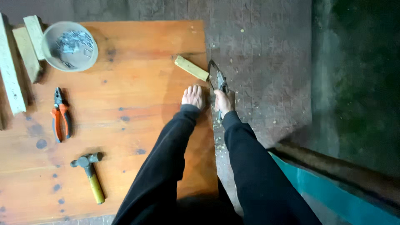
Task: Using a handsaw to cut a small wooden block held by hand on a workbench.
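Sawdust (219, 143) litters the floor; my right hand (223, 102) grips the hacksaw (217, 81), left hand (193, 96) lies flat beside the uncut wood strip (191, 68).

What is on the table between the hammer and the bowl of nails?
The orange-handled pliers lie between the hammer and the bowl of nails on the wooden table, in the head view.

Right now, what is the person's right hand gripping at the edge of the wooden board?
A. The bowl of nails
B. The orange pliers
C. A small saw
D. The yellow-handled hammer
C: the right hand grips a small saw at the board's right edge, beside the wood strip; hammer, pliers and bowl lie untouched to the left.
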